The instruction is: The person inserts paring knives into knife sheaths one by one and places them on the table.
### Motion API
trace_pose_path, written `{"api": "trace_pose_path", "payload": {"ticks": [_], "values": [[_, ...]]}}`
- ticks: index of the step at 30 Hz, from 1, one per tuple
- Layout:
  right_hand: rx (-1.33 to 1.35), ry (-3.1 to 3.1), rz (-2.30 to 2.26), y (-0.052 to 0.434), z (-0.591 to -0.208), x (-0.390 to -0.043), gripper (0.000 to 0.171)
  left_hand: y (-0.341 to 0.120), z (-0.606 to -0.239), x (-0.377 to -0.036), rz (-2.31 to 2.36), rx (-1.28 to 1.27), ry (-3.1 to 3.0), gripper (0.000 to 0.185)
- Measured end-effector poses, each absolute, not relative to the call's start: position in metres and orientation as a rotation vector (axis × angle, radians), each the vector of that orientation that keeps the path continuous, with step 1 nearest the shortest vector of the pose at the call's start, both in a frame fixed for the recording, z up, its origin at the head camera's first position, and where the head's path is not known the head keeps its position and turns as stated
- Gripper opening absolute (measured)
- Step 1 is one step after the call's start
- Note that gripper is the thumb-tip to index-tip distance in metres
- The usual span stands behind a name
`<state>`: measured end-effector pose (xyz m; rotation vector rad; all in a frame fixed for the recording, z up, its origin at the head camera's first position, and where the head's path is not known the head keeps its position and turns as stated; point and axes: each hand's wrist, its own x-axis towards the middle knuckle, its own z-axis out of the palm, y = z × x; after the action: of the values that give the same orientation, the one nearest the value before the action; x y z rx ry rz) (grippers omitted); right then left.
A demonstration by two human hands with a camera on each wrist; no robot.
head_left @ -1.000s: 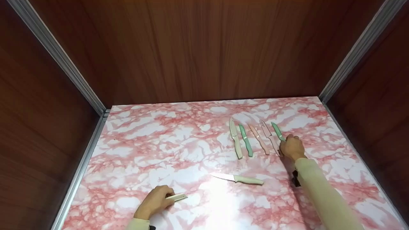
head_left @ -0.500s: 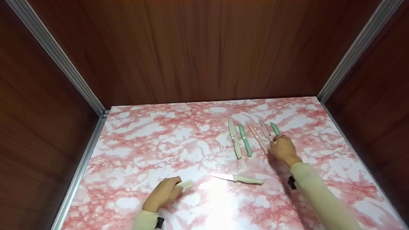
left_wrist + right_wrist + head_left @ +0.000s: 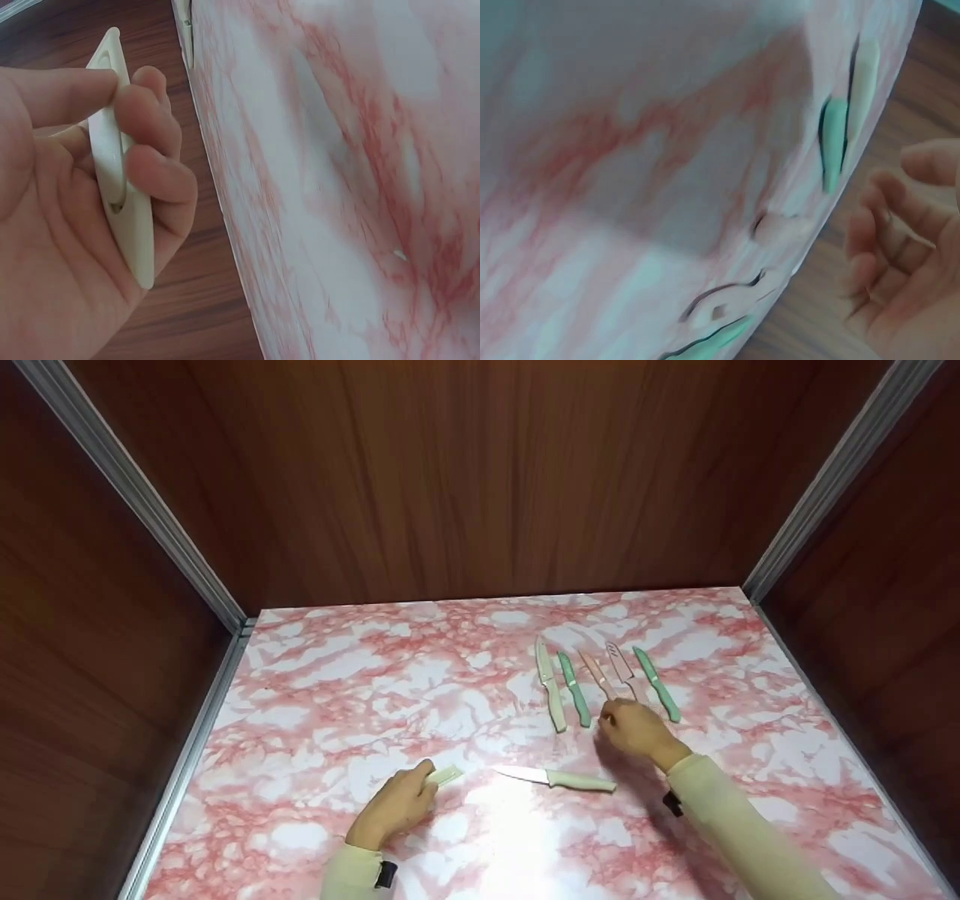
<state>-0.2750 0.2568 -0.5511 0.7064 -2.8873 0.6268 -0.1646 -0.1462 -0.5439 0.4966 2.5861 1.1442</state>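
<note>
My left hand pinches a cream knife sheath just above the marble-patterned table; the left wrist view shows the sheath between thumb and fingers. A bare cream-handled knife lies to its right, blade pointing left. My right hand hovers empty, fingers loosely curled, over the near ends of two pink sheathed knives. A cream knife, a green knife and another green knife complete the row.
Brown wood-grain walls enclose the table at the back and both sides, with metal corner strips. In the blurred right wrist view a green sheathed knife and a cream one show.
My right hand let go of the rightmost green knife and drew left and nearer, over the pink knives. My left hand carried the sheath to the right, toward the bare knife.
</note>
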Motion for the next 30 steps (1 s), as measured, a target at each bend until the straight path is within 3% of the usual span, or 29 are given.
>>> {"api": "trace_pose_path", "payload": {"ticks": [17,30], "values": [[1.131,-2.975,0.673,0.224,-0.560,-0.244,0.016,-0.138,-0.549,-0.163,1.084,0.534,2.622,0.005],[1.286,-2.988,0.606,0.217,-0.565,-0.233,0.019,-0.136,-0.551,-0.163,1.075,0.564,2.641,0.005]]}}
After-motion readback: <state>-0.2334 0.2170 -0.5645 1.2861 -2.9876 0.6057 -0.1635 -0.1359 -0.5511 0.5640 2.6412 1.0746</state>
